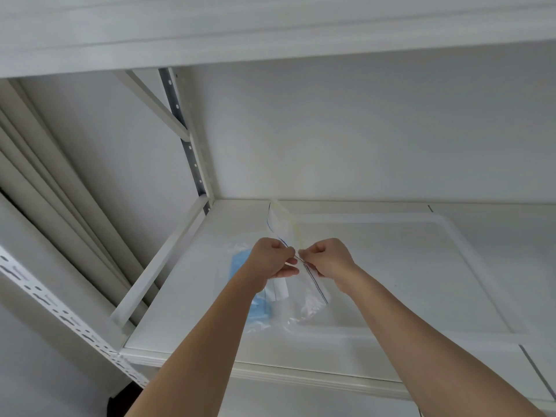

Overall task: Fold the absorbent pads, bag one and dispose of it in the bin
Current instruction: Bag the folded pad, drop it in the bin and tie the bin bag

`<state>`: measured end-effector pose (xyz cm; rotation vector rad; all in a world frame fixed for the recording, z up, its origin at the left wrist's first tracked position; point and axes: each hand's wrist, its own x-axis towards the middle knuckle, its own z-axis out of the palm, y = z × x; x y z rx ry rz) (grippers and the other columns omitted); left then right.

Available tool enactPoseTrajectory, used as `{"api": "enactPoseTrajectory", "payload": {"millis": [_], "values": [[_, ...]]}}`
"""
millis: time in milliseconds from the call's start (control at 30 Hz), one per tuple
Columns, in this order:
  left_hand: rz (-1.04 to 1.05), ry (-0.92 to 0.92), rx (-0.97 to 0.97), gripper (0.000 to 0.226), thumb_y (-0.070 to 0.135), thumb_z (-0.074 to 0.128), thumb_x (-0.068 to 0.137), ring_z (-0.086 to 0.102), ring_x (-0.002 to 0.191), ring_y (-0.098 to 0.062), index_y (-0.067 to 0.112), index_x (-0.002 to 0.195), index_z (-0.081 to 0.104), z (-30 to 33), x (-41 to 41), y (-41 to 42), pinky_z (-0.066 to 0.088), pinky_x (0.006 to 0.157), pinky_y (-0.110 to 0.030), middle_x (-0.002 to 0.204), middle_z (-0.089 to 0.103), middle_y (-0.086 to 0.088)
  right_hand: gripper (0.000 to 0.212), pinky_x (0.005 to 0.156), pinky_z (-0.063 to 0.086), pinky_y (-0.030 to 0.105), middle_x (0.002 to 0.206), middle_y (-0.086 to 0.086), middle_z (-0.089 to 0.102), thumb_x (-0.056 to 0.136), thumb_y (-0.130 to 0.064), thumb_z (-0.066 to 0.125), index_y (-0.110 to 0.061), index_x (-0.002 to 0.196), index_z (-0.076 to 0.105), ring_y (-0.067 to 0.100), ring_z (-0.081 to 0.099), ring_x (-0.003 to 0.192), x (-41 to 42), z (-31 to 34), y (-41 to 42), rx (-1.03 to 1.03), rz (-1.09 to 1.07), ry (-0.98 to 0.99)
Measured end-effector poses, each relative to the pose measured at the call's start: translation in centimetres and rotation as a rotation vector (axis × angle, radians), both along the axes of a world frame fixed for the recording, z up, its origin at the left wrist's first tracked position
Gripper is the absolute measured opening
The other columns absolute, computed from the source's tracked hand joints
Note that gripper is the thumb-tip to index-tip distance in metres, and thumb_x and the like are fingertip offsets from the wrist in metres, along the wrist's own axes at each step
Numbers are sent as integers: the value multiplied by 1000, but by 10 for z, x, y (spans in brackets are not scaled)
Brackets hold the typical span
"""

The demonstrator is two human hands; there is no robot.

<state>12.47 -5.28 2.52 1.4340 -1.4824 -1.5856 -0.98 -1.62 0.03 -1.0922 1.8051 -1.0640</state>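
Bag seal between 2 pinching hands

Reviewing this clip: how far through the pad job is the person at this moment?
Done: a folded blue pad already sits inside the clear zip bag. In hand: the left hand and right hand pinch the bag's zip strip above the white tray, apparently working the seal. Left: finishing the seal and binning it; no bin is in view.

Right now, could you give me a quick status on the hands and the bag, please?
Left hand and right hand both pinching the clear zip bag at its seal. Blue pad inside it. Bag held above the white tray. No bin in view.
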Motion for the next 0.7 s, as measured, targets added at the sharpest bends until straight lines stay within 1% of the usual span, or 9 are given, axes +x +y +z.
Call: {"api": "enactPoseTrajectory", "payload": {"millis": [100, 200, 333, 400, 467, 533, 567, 633, 700], "values": [[44, 17, -11, 14, 4, 55, 89, 70, 67, -25, 2, 76, 52, 2, 1, 2, 60, 63, -25, 80, 67, -17, 25, 63, 48, 25, 55, 2, 61, 86, -18, 65, -5, 65, 67, 12, 52, 48, -2, -1, 0, -7, -25, 62], [104, 63, -36, 11, 0, 56, 87, 71, 63, -24, 5, 79, 51, 4, 2, 0, 60, 63, -27, 78, 67, -22, 28, 66, 50, 29, 56, 0, 62, 85, -18, 66, -13, 57, 63, 13, 55, 50, -5, -5, 0, 3, -61, 125], [257, 52, -147, 32, -2, 56, 82, 66, 46, -18, 13, 62, 36, 4, 3, -3, 56, 57, -27, 68, 57, -18, 22, 69, 55, 35, 69, 8, 69, 83, -20, 66, -6, 66, 68, 28, 69, 69, -11, -8, 1, 53, -126, 227], [362, 22, -229, 34, -1, 53, 81, 63, 39, -16, 15, 61, 30, 4, 5, -6, 48, 54, -27, 68, 47, -15, 21, 65, 52, 30, 71, 8, 69, 84, -22, 65, -9, 67, 66, 28, 67, 70, -14, -8, 2, 76, -169, 266], [376, 23, -262, 32, 0, 52, 81, 63, 39, -16, 15, 63, 30, 4, 6, -7, 48, 56, -29, 69, 45, -15, 20, 70, 55, 32, 73, 5, 69, 84, -25, 66, -12, 69, 64, 27, 68, 73, -15, -10, 1, 64, -185, 223], [347, 45, -250, 28, -1, 53, 81, 64, 41, -17, 14, 65, 35, 4, 5, -6, 53, 58, -30, 68, 49, -16, 18, 78, 58, 41, 74, 4, 68, 82, -29, 68, -13, 77, 61, 26, 69, 74, -13, -9, 1, 36, -189, 94], [336, 54, -243, 26, -2, 54, 81, 64, 41, -17, 12, 67, 37, 4, 4, -5, 55, 59, -29, 69, 50, -16, 22, 78, 59, 41, 74, 4, 68, 82, -32, 68, -12, 85, 58, 23, 69, 70, -11, -5, 2, 44, -181, 23], [323, 62, -236, 22, -3, 56, 80, 64, 43, -18, 10, 70, 42, 4, 3, -3, 58, 61, -31, 72, 52, -17, 36, 70, 59, 32, 76, 6, 68, 83, -36, 68, -11, 103, 51, 18, 64, 60, -6, 4, 6, 114, -128, -78], [316, 70, -228, 21, -4, 58, 79, 64, 48, -21, 9, 71, 43, 3, 2, -2, 59, 64, -33, 75, 54, -19, 44, 60, 55, 26, 79, 7, 69, 84, -36, 67, -12, 113, 44, 16, 62, 57, -1, 16, 10, 188, -54, -104]]}}
